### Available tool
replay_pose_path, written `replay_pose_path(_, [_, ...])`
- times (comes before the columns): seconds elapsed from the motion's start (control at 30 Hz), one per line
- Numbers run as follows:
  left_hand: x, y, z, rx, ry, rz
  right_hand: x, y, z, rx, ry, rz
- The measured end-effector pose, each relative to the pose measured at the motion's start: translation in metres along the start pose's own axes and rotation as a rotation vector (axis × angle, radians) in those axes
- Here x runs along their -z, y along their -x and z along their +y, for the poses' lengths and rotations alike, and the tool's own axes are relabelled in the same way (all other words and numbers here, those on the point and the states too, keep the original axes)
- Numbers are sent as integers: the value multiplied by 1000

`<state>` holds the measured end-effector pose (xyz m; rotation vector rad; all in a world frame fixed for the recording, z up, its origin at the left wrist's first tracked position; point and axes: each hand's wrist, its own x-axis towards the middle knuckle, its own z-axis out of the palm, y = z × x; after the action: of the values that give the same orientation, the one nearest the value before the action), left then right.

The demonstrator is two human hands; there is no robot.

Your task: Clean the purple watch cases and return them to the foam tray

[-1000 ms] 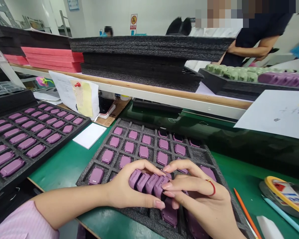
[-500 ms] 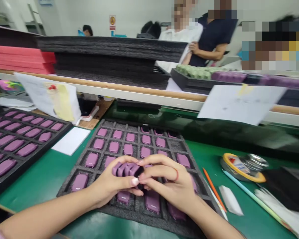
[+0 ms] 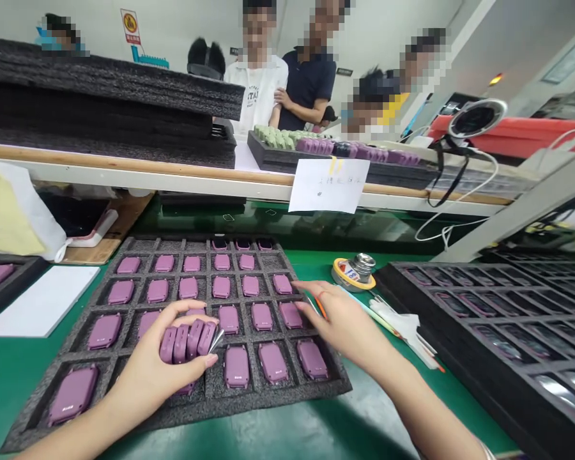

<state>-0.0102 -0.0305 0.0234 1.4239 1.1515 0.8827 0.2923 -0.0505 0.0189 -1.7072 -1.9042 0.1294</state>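
A row of several purple watch cases (image 3: 188, 342) is gripped on edge in my left hand (image 3: 149, 359), between thumb and fingers, with a shiny face at its right end. This hand is over a dark grey foam tray (image 3: 196, 409), whose compartments hold more purple watch cases face down. My right hand (image 3: 347, 322) is at the tray's right edge, thumb and forefinger apart. Its fingertips are close to the watch case (image 3: 282, 284) in the right column and the one (image 3: 291, 315) below it; I cannot tell whether they touch.
Right of the tray are a round metal-topped container (image 3: 354, 271), pens and white gloves (image 3: 402, 329). A black tray (image 3: 460, 319) of dark-faced pieces stands further right. A white sheet (image 3: 43, 300) lies left. The shelf (image 3: 263, 182) crosses behind, with people beyond it.
My hands were together around the watch cases; now the right hand has moved away to the tray's right side. The left hand keeps the row. The view has turned right.
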Motion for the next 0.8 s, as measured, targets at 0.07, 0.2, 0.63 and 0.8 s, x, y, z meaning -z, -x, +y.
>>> replay_pose_path(0.07, [-2, 1, -1, -1, -18, -21, 6, 13, 33, -152, 143, 75])
replay_pose_path(0.2, [-3, -1, -7, -7, -114, -79, 6, 32, 71, -329, 252, 96])
replay_pose_path(0.63, [-4, 3, -8, -149, -141, -117, -14, 11, -68, 437, -306, 80])
replay_pose_path(0.8, [-3, 0, -9, -120, -89, -139, -31, 2, -96, 581, -442, -27])
